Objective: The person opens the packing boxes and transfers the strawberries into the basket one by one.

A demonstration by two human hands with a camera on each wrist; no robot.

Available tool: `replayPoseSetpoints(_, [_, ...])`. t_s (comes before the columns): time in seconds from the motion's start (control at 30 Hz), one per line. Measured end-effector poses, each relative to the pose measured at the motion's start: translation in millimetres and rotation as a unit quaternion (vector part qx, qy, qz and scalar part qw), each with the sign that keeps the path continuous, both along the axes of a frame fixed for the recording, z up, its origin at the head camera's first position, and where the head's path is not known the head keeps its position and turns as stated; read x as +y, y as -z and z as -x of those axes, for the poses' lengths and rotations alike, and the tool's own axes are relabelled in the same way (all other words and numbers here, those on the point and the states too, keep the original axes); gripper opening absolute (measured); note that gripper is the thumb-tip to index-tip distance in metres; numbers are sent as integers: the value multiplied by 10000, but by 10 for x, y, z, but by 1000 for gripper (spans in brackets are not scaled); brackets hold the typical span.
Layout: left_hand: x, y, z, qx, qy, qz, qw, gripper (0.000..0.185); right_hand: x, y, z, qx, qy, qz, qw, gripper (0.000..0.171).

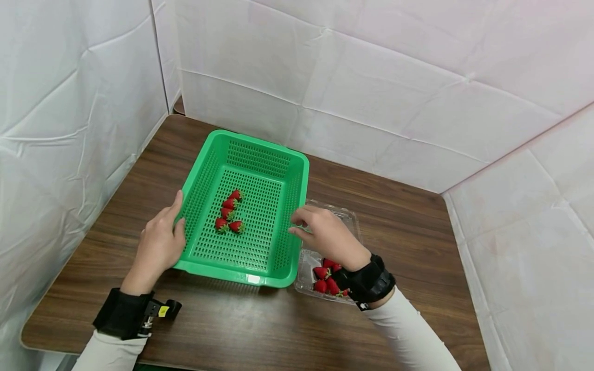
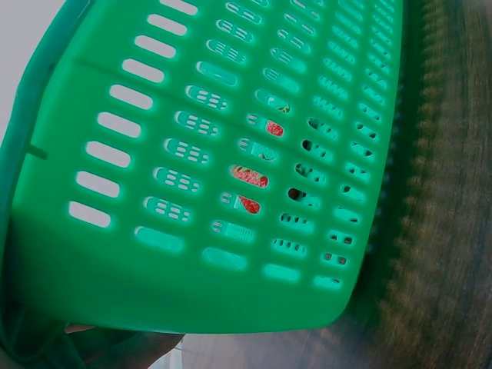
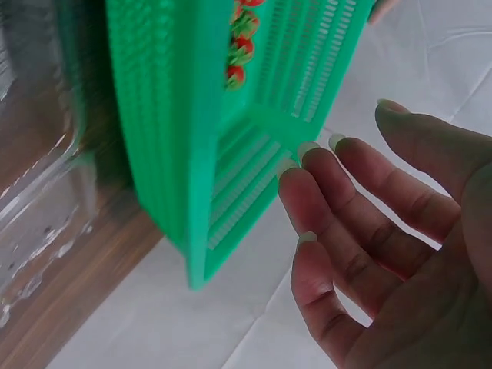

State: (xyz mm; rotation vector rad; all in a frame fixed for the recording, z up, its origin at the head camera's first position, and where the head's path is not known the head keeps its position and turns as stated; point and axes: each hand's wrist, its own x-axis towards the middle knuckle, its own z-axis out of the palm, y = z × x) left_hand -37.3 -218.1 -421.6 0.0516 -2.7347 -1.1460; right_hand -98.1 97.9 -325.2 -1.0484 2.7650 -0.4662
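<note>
A green plastic basket (image 1: 255, 274) with slotted walls stands on the table with several strawberries (image 1: 227, 213) on its floor, left of centre. My left hand (image 1: 160, 239) grips the basket's left rim; in the left wrist view its fingers are mostly hidden behind that edge. My right hand (image 1: 327, 234) hovers by the basket's right rim, over a clear plastic box (image 1: 303, 268). Its fingers (image 3: 361, 207) are loosely bent with nothing between them. More strawberries (image 1: 322, 273) lie in the near part of the box, partly covered by the right wrist.
The brown wooden table (image 1: 408, 237) extends to the right of the box and in front of the basket (image 2: 200, 284). White sheeting (image 1: 371, 93) walls off the back and both sides.
</note>
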Motion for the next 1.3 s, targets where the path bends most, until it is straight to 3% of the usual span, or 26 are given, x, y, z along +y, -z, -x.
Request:
replayPoseSetpoints(0.3, [-1, -2, -4, -11, 4, -17, 10000, 61, 283, 58, -22, -124, 282, -363, 9989, 8])
replayPoseSetpoints(0.57, [6, 4, -3, 39, 29, 0, 10000, 60, 560, 157, -46, -653, 635, -570, 9942, 13])
replayPoseSetpoints(0.83, [-3, 2, -8, 35, 18, -5, 10000, 60, 756, 347, -96, -706, 799, -925, 9900, 10])
replayPoseSetpoints(1.17, [-4, -13, -8, -38, 46, 1, 10000, 59, 820, 613, -187, -924, 1015, -1646, 9768, 13])
replayPoseSetpoints(1.3, [-3, -16, -5, -64, 37, 2, 10000, 59, 810, 680, -207, -870, 1158, -1833, 9723, 35])
